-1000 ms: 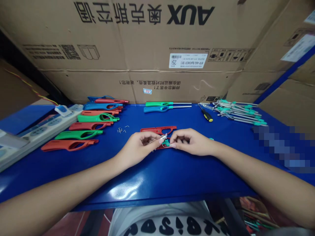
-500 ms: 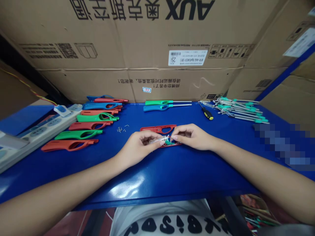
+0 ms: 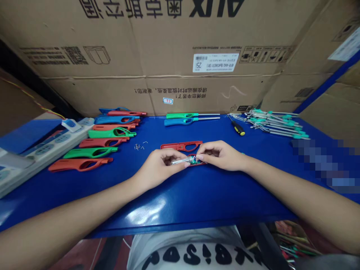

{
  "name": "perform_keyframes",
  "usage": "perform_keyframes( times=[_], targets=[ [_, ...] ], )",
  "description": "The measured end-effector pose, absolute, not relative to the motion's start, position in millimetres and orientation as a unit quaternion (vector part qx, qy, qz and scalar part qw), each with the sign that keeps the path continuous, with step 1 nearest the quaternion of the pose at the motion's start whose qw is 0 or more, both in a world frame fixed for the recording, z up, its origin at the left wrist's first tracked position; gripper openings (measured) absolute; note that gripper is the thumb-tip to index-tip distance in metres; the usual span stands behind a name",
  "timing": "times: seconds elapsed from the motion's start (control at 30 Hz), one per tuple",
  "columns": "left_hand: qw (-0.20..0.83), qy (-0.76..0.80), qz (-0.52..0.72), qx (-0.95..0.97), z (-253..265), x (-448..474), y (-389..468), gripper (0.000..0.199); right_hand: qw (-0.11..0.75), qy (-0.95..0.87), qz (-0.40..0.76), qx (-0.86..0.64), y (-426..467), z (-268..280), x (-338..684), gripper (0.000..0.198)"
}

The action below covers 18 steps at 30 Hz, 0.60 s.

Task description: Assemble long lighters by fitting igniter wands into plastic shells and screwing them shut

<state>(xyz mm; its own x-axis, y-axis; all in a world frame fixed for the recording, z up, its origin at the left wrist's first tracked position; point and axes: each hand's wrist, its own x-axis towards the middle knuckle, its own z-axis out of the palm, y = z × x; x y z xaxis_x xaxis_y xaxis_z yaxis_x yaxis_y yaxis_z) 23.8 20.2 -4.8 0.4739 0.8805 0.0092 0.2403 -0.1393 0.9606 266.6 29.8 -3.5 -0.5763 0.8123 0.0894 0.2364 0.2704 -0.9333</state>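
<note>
My left hand (image 3: 157, 167) is closed around a clear lighter fuel tank (image 3: 180, 161), thumb and fingertips on its sides, its valve end pointing right. At that end, the thumb and fingertips of my right hand (image 3: 219, 155) are pinched together; what they hold is too small to make out. A white and green part (image 3: 193, 160) shows between the hands. Beneath them lies a red lighter shell half (image 3: 201, 162), largely covered by my fingers. Just behind rests another red shell half (image 3: 181, 145), its hollow inside facing up.
Red, green and blue lighter shells (image 3: 92, 152) lie in a row at left beside a power strip (image 3: 66, 138). Small screws (image 3: 138, 146) are scattered near my left hand. Behind are two long-nosed lighters (image 3: 180, 122), a screwdriver (image 3: 238, 128), metal rods with green parts (image 3: 281, 125) and a cardboard box (image 3: 168, 63).
The tank has turned slightly, and its valve end now sits closer to the right fingertips. Both hands keep their grips in nearly the same place. The camera view has shifted slightly.
</note>
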Motion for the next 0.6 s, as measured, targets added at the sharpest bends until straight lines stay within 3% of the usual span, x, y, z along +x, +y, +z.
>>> perform_keyframes(
  times=[0.6],
  targets=[
    [0.524,0.416,0.311,0.675,-5.8,25.8,19.8,0.030,0.287,-0.726,0.497,-0.378,29.5,-4.8,265.3,0.032]
  ],
)
